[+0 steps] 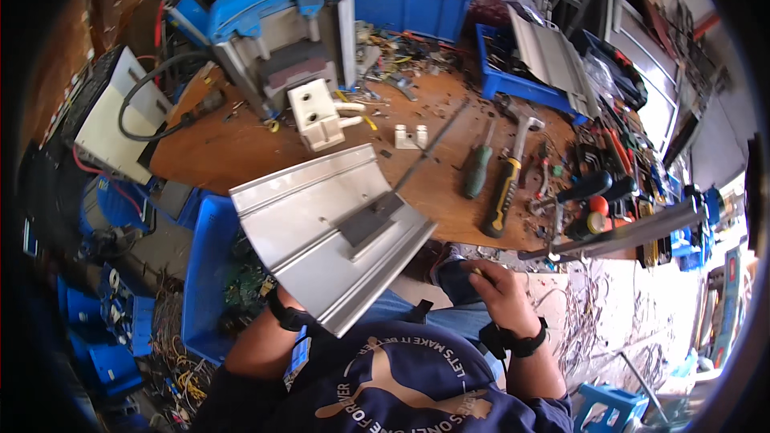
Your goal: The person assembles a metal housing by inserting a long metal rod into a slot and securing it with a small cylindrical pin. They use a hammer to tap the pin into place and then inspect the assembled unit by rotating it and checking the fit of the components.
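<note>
A wide silver metal panel with raised ridges lies tilted over the near edge of the workbench and above my lap. A dark strip is fixed at its middle. My left hand holds the panel from below at its near left corner; most of its fingers are hidden behind the metal. To the right of the panel, my right hand is closed, with its fingers curled and pinched. A small yellowish bit shows at the fingertips, too little to name.
On the wooden bench lie a hammer, a green-handled screwdriver, a thin dark rod and white blocks. A blue-topped machine stands behind. A blue crate with circuit boards sits below left; tools crowd the right.
</note>
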Demonstrator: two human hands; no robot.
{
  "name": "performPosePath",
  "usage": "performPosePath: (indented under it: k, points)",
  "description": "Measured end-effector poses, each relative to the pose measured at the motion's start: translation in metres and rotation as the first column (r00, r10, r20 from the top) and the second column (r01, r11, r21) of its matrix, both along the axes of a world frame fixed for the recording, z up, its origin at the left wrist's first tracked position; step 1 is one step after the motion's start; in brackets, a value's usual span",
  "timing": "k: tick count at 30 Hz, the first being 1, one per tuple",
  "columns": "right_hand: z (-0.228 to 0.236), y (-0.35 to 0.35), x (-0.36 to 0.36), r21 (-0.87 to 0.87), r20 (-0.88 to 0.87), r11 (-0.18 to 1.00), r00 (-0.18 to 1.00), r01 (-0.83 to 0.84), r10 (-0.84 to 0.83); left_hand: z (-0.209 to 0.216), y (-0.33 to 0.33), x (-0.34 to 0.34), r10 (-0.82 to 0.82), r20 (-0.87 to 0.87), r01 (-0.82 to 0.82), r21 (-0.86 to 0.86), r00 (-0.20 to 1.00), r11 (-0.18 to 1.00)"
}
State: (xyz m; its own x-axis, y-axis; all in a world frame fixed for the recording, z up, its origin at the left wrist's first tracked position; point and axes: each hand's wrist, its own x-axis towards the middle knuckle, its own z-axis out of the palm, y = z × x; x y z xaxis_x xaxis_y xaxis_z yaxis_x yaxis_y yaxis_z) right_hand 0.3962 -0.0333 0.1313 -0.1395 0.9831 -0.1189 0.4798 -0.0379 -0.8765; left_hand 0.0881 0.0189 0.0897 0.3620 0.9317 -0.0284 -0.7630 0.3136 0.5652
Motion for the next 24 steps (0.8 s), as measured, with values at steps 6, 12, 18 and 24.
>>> performPosePath:
  k: [6, 12, 18, 24]
  points:
    - [-0.006, 0.008, 0.014, 0.012, -0.057, 0.997, 0.995, 0.079, -0.078, 0.001, 0.001, -0.012, 0.031, -0.002, -0.031, -0.016, 1.000, 0.999]
    - [-0.002, 0.003, 0.017, -0.136, -0.392, 0.967, 0.885, 0.216, -0.253, 0.002, 0.006, -0.016, 0.016, -0.013, -0.016, -0.019, 1.000, 1.000]
    - [-0.014, -0.003, 0.020, -0.114, -0.584, 0.947, 0.751, 0.300, -0.308, 0.002, 0.010, -0.015, -0.009, -0.014, 0.009, -0.026, 1.000, 1.000]
    - [-0.021, -0.004, 0.016, 0.047, -0.658, 0.924, 0.708, 0.380, -0.257, 0.002, 0.011, -0.009, -0.032, -0.012, 0.031, -0.036, 0.999, 0.999]
